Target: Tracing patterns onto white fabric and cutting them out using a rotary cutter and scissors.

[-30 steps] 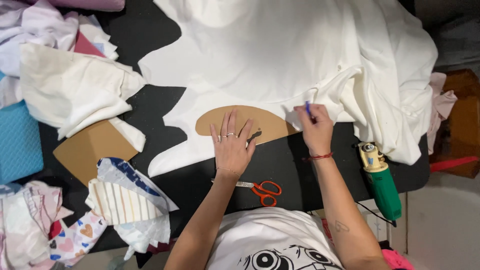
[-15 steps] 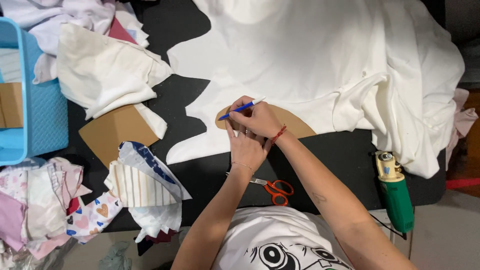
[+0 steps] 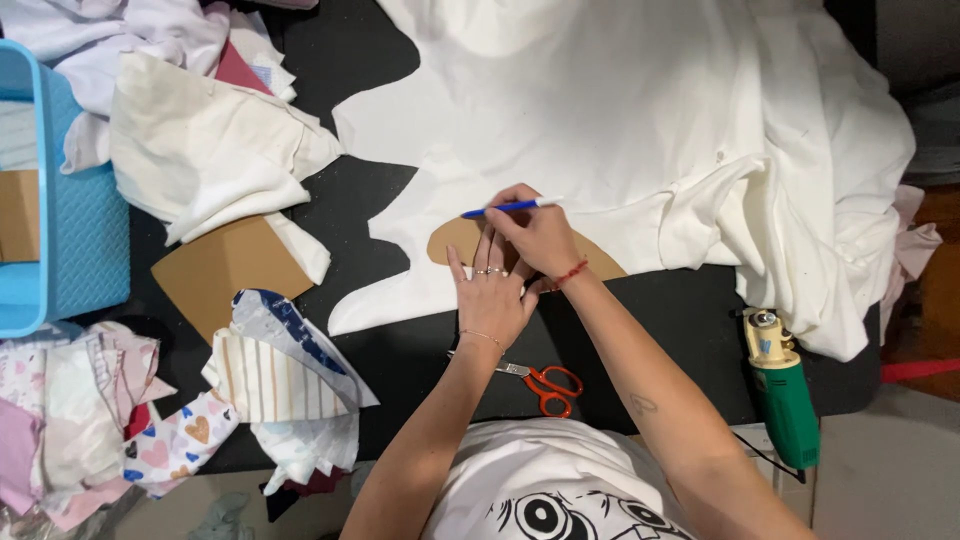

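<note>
Overall count: one pen (image 3: 505,208), one cardboard pattern (image 3: 455,242).
Left hand (image 3: 492,295): fingers spread flat, pressing pattern.
Right hand (image 3: 540,235): fingers gripped pen.

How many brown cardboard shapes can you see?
3: one cardboard template under the left hand, a bigger cardboard piece lying left of it, and a cardboard sheet in the blue basket. Cloth may hide more.

A blue pen (image 3: 505,208) lies nearly level just above a rounded tan cardboard template (image 3: 450,240) on white fabric (image 3: 640,120), centre frame.
</note>
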